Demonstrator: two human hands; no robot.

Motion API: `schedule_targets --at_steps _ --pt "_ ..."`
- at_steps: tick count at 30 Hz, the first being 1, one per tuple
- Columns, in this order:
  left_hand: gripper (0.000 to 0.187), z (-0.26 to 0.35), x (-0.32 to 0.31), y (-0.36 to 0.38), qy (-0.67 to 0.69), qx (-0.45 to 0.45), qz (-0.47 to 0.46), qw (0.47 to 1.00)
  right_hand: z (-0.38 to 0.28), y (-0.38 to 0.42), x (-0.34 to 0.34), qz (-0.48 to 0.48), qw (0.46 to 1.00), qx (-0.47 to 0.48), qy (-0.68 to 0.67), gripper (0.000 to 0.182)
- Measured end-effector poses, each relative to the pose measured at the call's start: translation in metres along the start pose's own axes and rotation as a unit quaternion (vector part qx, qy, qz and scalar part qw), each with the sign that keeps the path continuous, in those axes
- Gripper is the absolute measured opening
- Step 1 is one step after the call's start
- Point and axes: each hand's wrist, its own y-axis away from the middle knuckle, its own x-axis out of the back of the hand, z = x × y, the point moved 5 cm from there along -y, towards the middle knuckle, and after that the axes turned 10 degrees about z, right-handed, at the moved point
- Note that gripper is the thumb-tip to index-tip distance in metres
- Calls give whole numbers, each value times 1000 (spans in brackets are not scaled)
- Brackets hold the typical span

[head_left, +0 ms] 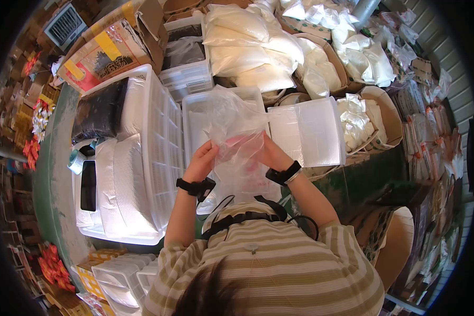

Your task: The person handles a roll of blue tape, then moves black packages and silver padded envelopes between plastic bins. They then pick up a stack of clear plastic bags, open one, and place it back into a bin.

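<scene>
A clear, crinkled plastic bag [236, 118] with pink-red patches is stretched between my two hands in front of my body. My left hand [201, 161] pinches the bag's left side, thumb against bent fingers. On the opposite side, my right hand [274, 154] grips the bag's right edge, its fingertips partly hidden behind the film. Below the bag stands a white plastic tub [189, 113], its inside mostly covered by the bag. Just right of my right hand lies a shiny, silvery-white flat panel [313, 131].
On the left, a large white crate [160, 131] holds pale padded packs, a black package [100, 113], a phone [88, 185] and a tape roll [76, 161]. Behind are bags of white material [247, 45]. Right, a carton [389, 113] contains more bags.
</scene>
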Motion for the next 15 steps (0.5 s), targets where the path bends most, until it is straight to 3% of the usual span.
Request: schedule_targets --at_steps 1,4,7,9,12,15 --pt "36 -1 1 4 -48 -13 9 999 -8 0 -9 -17 995 -8 -102 42" --pt "38 1 1 19 -140 -53 37 988 -47 15 -44 -20 997 68 -38 41" --pt "44 12 -9 33 -73 -96 53 991 -55 19 -40 32 967 128 219 47" --pt "48 25 -19 40 50 -132 47 989 -60 21 -40 41 972 133 187 48" --pt "54 41 -18 43 121 -190 -1 974 -72 27 -36 58 973 160 154 50" --pt "56 56 -10 51 40 -214 46 975 -88 32 -24 69 967 212 124 49"
